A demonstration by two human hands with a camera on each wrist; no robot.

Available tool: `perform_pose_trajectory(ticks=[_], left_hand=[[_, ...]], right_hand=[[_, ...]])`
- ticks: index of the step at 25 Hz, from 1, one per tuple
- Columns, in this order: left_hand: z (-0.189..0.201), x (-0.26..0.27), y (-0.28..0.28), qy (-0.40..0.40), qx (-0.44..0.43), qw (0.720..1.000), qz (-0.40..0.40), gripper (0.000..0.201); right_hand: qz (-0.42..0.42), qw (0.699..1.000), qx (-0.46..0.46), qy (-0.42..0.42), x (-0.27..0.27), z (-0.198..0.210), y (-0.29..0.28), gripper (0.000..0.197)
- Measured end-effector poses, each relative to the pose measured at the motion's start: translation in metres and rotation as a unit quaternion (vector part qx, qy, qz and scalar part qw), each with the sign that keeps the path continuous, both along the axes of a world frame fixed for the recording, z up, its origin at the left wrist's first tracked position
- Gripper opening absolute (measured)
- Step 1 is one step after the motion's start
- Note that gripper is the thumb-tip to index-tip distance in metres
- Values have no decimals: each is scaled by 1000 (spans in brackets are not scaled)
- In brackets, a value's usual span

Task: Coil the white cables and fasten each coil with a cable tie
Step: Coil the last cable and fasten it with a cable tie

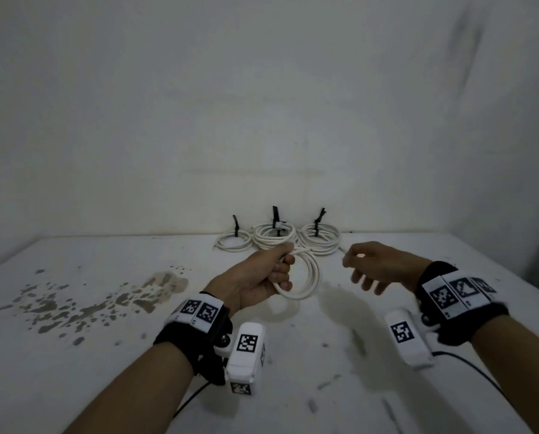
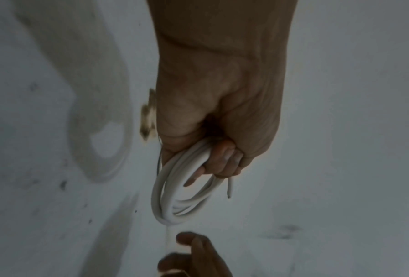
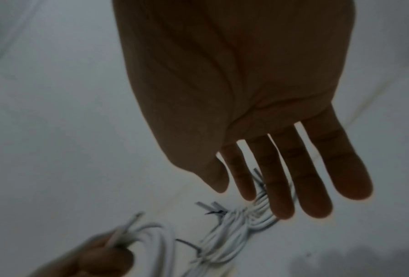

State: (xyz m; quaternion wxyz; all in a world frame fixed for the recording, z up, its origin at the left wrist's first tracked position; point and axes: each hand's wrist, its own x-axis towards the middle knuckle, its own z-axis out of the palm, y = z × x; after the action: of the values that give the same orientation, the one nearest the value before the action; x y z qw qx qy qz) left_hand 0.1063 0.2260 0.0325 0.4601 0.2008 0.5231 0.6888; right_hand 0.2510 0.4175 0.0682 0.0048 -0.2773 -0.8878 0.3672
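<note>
Head view, markings: black-and-white square code tags sit on the wrist bands (image 1: 199, 312) and on the white camera housings (image 1: 246, 349); no words or brand can be read.
Head view, left hand: the left hand (image 1: 255, 277) grips a white cable coil (image 1: 302, 277), fingers curled round the bundled loops; the ring hangs off the fist toward 3 o'clock, above the white table (image 1: 111, 371).
Head view, right hand: the right hand (image 1: 378, 264) is at 3 o'clock of the coil, apart from it, fingers loosely bent; whether it pinches anything I cannot tell.
Head view, finished coils: three tied coils (image 1: 274, 238) lie in a row at 12 o'clock by the wall, each with a black cable tie (image 1: 275, 216) sticking up.
Head view, table: brown stains (image 1: 111, 302) spread at 9 o'clock.
Left wrist view: the fist (image 2: 212, 120) is closed on several smooth white loops (image 2: 174, 196); a cut cable end (image 2: 230, 189) pokes out at 3 o'clock of the fingers. The other hand's fingertips (image 2: 186, 239) show at 6 o'clock, blurred.
Right wrist view: the palm (image 3: 234, 84) is flat, fingers (image 3: 281, 187) straight and spread, holding nothing. Tied coils (image 3: 234, 228) lie blurred beyond the fingertips; the held coil (image 3: 151, 238) shows at 7 o'clock.
</note>
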Motion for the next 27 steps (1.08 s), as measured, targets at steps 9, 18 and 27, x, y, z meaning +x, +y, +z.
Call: perform_pose_trajectory(ticks=[9, 18, 27], left_hand=[[-16, 51, 92, -14, -11, 1000, 5, 37], [-25, 51, 105, -46, -3, 999, 20, 36], [-29, 46, 103, -40, -4, 999, 28, 36]], right_hand=[[-97, 945, 186, -251, 62, -41, 65, 44], [15, 964, 135, -230, 66, -36, 47, 24], [-42, 990, 122, -54, 48, -28, 30, 7]])
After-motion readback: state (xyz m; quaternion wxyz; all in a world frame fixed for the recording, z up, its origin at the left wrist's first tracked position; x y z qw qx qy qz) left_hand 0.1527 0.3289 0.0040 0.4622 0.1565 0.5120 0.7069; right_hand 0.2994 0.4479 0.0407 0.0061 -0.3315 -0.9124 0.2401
